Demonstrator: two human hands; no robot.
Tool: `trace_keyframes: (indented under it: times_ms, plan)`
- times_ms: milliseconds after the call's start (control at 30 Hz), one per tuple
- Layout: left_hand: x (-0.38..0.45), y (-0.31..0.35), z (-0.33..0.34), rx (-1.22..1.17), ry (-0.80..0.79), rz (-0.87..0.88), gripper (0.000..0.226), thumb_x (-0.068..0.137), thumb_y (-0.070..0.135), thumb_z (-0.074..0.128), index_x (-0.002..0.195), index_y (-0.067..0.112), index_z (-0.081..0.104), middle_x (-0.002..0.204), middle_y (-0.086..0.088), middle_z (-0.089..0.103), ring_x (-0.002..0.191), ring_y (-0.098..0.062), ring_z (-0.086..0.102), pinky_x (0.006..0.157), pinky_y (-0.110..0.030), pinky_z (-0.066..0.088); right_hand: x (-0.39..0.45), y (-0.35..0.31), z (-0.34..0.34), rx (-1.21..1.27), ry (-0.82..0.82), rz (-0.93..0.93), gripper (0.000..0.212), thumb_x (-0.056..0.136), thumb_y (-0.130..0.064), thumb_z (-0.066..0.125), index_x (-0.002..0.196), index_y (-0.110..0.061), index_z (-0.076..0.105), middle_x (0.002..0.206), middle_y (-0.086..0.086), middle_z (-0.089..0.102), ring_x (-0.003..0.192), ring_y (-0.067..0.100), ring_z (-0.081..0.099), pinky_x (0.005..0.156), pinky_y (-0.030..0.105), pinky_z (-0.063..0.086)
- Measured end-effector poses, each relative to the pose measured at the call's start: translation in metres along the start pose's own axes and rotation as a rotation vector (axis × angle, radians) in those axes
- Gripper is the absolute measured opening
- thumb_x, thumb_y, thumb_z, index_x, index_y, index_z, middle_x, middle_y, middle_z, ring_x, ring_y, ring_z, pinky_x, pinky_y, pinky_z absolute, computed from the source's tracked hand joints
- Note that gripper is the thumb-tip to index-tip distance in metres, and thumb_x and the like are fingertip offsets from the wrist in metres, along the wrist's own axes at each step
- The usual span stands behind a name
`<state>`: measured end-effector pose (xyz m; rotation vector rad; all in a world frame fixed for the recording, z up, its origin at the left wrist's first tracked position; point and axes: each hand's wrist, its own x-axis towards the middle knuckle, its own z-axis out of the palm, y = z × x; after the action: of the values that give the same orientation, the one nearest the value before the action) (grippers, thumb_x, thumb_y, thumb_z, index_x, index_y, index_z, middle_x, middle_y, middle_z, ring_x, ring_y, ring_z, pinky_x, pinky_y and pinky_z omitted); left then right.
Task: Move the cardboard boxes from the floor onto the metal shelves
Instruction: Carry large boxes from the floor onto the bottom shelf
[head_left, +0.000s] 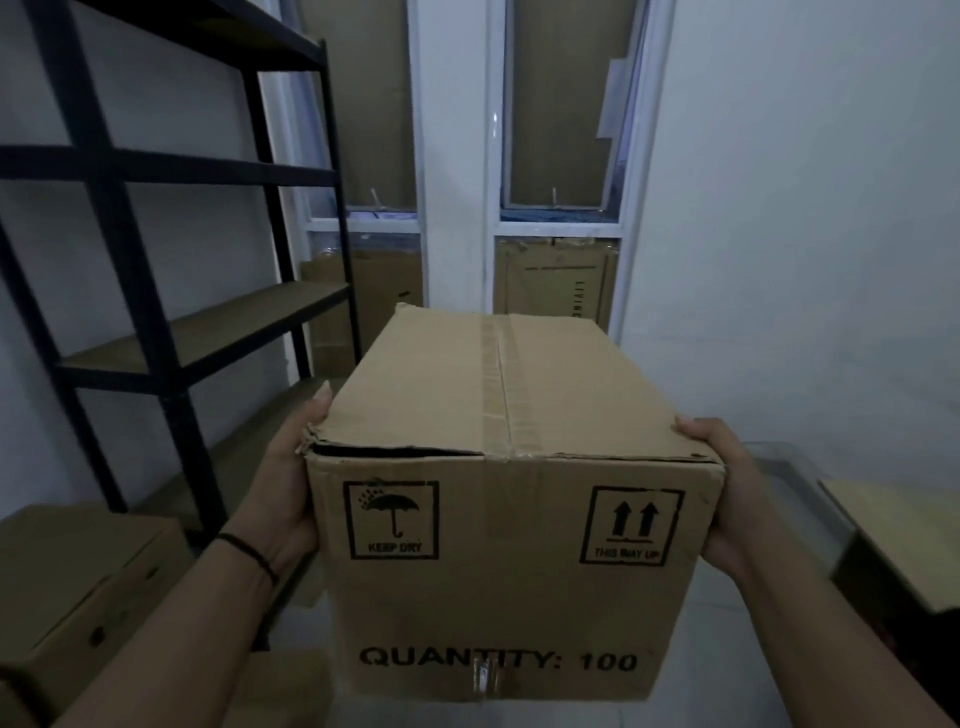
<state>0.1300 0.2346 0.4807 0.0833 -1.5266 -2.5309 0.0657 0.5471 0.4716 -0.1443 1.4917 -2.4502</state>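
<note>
Left hand (288, 488) and right hand (727, 493) clasp the sides of a taped brown cardboard box (511, 499), held centre-frame off the floor, printed "QUANTITY: 100". At ten o'clock stands the black metal shelving (130, 260); another cardboard carton (78, 582) sits at eight.

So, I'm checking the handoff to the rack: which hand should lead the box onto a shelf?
Probably the left hand: the metal shelves stand on its side, while the right hand holds the box on the far side.
</note>
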Motion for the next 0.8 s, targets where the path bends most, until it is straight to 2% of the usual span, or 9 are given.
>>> trace_keyframes:
  times_ms: [67, 167, 233, 367, 633, 800]
  plan:
    - [0.021, -0.011, 0.019, 0.006, 0.015, 0.017, 0.045, 0.096, 0.041, 0.04, 0.093, 0.02, 0.079, 0.103, -0.01, 0.073, 0.084, -0.023, 0.072, 0.068, -0.034, 0.06, 0.015, -0.011, -0.019, 0.004, 0.018, -0.017, 0.036, 0.093, -0.034, 0.039, 0.103, -0.008, 0.062, 0.073, 0.01, 0.069, 0.062, 0.024, 0.067, 0.056, 0.03, 0.054]
    - [0.049, -0.025, 0.042, -0.006, 0.011, 0.034, 0.045, 0.097, 0.032, 0.039, 0.08, 0.023, 0.08, 0.09, -0.004, 0.075, 0.075, -0.018, 0.072, 0.062, -0.029, 0.059, 0.035, -0.028, -0.04, 0.007, 0.03, -0.029, 0.04, 0.091, -0.036, 0.041, 0.112, -0.008, 0.061, 0.082, 0.012, 0.069, 0.07, 0.026, 0.067, 0.064, 0.034, 0.053]
    - [0.068, -0.033, 0.054, -0.01, -0.003, 0.034, 0.047, 0.097, 0.03, 0.038, 0.075, 0.024, 0.079, 0.087, -0.003, 0.075, 0.073, -0.018, 0.071, 0.061, -0.029, 0.059, 0.049, -0.039, -0.053, 0.002, 0.024, -0.024, 0.039, 0.091, -0.036, 0.041, 0.111, -0.009, 0.062, 0.082, 0.012, 0.07, 0.07, 0.026, 0.067, 0.062, 0.034, 0.054]
    - [0.102, -0.039, 0.067, 0.009, -0.015, 0.001, 0.047, 0.094, 0.028, 0.035, 0.081, 0.021, 0.08, 0.091, -0.005, 0.074, 0.074, -0.021, 0.071, 0.068, -0.031, 0.055, 0.076, -0.053, -0.07, -0.011, 0.02, -0.029, 0.036, 0.092, -0.035, 0.04, 0.105, -0.01, 0.062, 0.076, 0.01, 0.069, 0.065, 0.024, 0.067, 0.059, 0.031, 0.052]
    - [0.184, -0.054, 0.074, -0.012, -0.031, -0.021, 0.05, 0.094, 0.026, 0.034, 0.075, 0.017, 0.08, 0.084, -0.007, 0.074, 0.069, -0.021, 0.071, 0.057, -0.028, 0.058, 0.152, -0.064, -0.089, -0.038, 0.06, -0.042, 0.038, 0.089, -0.038, 0.046, 0.108, -0.009, 0.062, 0.083, 0.012, 0.067, 0.072, 0.027, 0.064, 0.068, 0.035, 0.05]
    - [0.258, -0.06, 0.067, -0.023, -0.037, -0.044, 0.045, 0.091, 0.026, 0.036, 0.088, 0.014, 0.079, 0.097, -0.01, 0.072, 0.077, -0.025, 0.07, 0.067, -0.032, 0.058, 0.217, -0.068, -0.096, -0.055, 0.083, -0.046, 0.037, 0.088, -0.037, 0.048, 0.107, -0.009, 0.062, 0.079, 0.011, 0.066, 0.069, 0.026, 0.064, 0.068, 0.037, 0.048]
